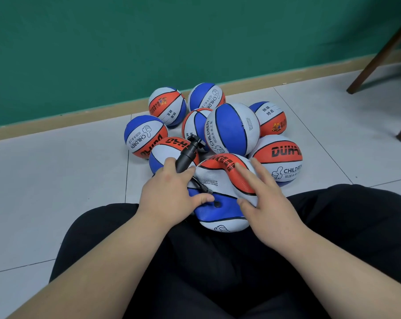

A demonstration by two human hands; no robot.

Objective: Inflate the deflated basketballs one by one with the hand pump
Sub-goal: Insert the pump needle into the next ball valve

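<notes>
Left hand (169,192) grips the lower barrel of the hand pump (186,156), with its thumb laid out on the deflated basketball (220,217). The grip looks closed round the barrel, though the fingertips are partly hidden behind it. Right hand (264,201) lies spread on the ball's right side, fingers straight across the buckled red panel and thumb pressing the blue one; it steadies by pressure, not by a curl. The ball sits in the lap between both hands, touching each, its top caved in. A short black hose (198,183) runs from under the left hand onto the ball's upper face. The needle end (208,190) lies just up-left of the dark valve hole (217,204) and is not yet in. Step in hand, as I judge it, is seating the needle. To do it well, flatten the skin round the hole with the right thumb so it does not fold away. Bring the needle square to the hole and push straight, since a slanted entry could bend it or miss the valve. Pumping will likely need the right hand on the plunger handle, which points away from the ball. Beyond the ball's far edge, a pile of round basketballs (233,128) rests on the tiled floor (57,180). Far up-right of the ball stands a chair leg (379,54).
</notes>
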